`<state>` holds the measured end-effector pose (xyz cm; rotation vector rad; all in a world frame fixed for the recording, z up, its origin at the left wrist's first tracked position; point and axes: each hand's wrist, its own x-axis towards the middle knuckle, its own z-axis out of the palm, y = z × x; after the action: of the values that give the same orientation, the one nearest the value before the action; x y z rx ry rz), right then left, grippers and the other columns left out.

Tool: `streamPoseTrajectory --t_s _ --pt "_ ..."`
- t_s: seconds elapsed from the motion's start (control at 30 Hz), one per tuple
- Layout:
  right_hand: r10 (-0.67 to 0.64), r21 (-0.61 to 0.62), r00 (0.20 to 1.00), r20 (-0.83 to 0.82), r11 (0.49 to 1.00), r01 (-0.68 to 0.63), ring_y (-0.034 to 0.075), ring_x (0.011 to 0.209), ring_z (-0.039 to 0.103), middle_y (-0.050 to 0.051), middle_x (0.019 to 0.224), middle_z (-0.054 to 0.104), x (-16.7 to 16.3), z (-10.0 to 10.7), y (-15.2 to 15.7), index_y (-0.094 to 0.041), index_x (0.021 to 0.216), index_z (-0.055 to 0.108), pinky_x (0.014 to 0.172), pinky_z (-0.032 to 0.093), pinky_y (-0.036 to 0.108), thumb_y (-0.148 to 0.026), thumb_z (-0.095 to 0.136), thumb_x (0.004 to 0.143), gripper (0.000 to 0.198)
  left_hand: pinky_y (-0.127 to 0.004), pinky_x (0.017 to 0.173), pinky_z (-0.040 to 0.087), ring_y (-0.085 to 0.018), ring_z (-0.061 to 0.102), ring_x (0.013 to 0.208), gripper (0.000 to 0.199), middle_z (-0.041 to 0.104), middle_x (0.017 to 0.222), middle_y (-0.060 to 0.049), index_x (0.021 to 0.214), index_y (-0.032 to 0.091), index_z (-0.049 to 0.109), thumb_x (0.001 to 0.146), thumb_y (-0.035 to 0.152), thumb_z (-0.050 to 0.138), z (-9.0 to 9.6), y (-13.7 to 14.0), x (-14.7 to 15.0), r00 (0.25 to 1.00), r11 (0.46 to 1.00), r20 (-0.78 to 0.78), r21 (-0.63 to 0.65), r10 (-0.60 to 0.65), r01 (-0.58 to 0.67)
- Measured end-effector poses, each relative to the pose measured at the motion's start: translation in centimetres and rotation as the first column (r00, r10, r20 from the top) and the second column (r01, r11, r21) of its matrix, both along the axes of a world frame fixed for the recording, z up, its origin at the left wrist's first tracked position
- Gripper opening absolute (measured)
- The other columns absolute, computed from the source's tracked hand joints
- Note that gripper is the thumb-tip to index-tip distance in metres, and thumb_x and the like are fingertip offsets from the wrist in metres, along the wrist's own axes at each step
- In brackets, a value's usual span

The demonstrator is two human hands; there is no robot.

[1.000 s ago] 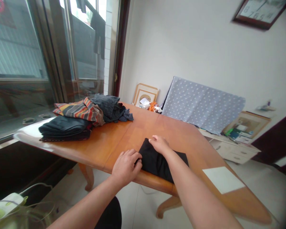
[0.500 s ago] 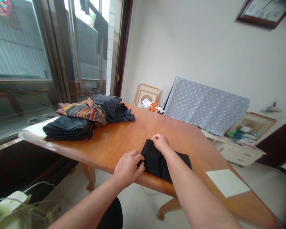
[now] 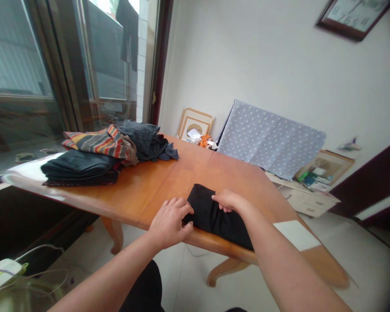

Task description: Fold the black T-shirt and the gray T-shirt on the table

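A folded black garment [image 3: 203, 209] lies along the near edge of the wooden table [image 3: 169, 173]. At its left end, my left hand [image 3: 170, 221] has its fingers curled over the edge of the cloth, thumb underneath. My right hand [image 3: 229, 200] is closed on a fold of the same garment near its middle, with the thumb and forefinger pinching the upper edge. Creases run across the fabric below the right hand. The right forearm covers the garment's right end.
Folded black clothes [image 3: 79, 167] are stacked at the table's left, beside a striped cloth [image 3: 100, 143] and a crumpled dark grey garment [image 3: 143, 138]. A white sheet [image 3: 297, 235] lies on the right. Behind stands a white drawer cabinet [image 3: 307, 199] near a dotted cloth [image 3: 269, 138].
My right hand has moved from the garment's far left corner toward its middle, bringing a fold rightward. The left hand stays at the left end. The view has shifted slightly.
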<state>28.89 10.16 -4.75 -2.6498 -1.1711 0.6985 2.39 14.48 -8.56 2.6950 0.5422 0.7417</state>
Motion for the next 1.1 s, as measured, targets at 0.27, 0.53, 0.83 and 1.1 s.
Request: streamPoseTrajectory --t_s 0.27,0.53,0.83,1.1 --pt "0.017 0.071 1.000 -0.024 0.997 -0.015 0.015 0.040 0.052 0.002 0.041 0.054 -1.3 -0.9 0.4 -0.018 0.056 0.058 0.046 0.039 0.026 -0.038 0.071 0.079 0.033 -0.040 0.087 0.039 -0.026 0.053 0.104 0.026 0.060 0.108 -0.005 0.104 0.026 0.061 0.078 0.027 0.062 -0.2 0.2 0.0 1.000 0.999 -0.009 0.035 -0.005 0.005" --pt "0.002 0.295 0.994 -0.113 0.955 0.032 0.013 0.043 0.054 0.000 0.047 0.057 -2.8 0.2 -0.9 -0.019 0.065 0.056 0.044 0.039 0.021 -0.029 0.057 0.082 0.020 -0.039 0.087 0.040 -0.026 0.053 0.103 0.031 0.060 0.108 -0.005 0.105 0.025 0.059 0.075 0.023 0.064 -0.4 0.3 0.2 0.999 0.999 0.007 0.029 0.031 -0.031" --pt "-0.067 0.386 0.989 -0.134 0.915 0.114 0.012 0.042 0.055 -0.004 0.048 0.055 -1.7 0.5 -2.2 -0.021 0.075 0.051 0.042 0.037 0.019 -0.027 0.059 0.084 0.014 -0.041 0.089 0.038 -0.024 0.053 0.110 0.025 0.063 0.120 -0.004 0.115 0.033 0.068 0.098 0.034 0.050 -1.2 0.8 0.1 0.993 0.995 0.087 0.074 -0.078 0.071" --pt "-0.069 0.284 0.996 -0.052 0.955 0.081 0.014 0.045 0.058 -0.001 0.047 0.060 -1.1 -1.0 -3.0 -0.020 0.072 0.054 0.046 0.037 0.021 -0.028 0.063 0.085 0.017 -0.044 0.089 0.038 -0.026 0.054 0.108 0.025 0.065 0.117 -0.005 0.112 0.033 0.072 0.097 0.039 0.052 -0.5 0.1 -0.2 0.993 0.988 0.041 0.113 -0.115 0.110"
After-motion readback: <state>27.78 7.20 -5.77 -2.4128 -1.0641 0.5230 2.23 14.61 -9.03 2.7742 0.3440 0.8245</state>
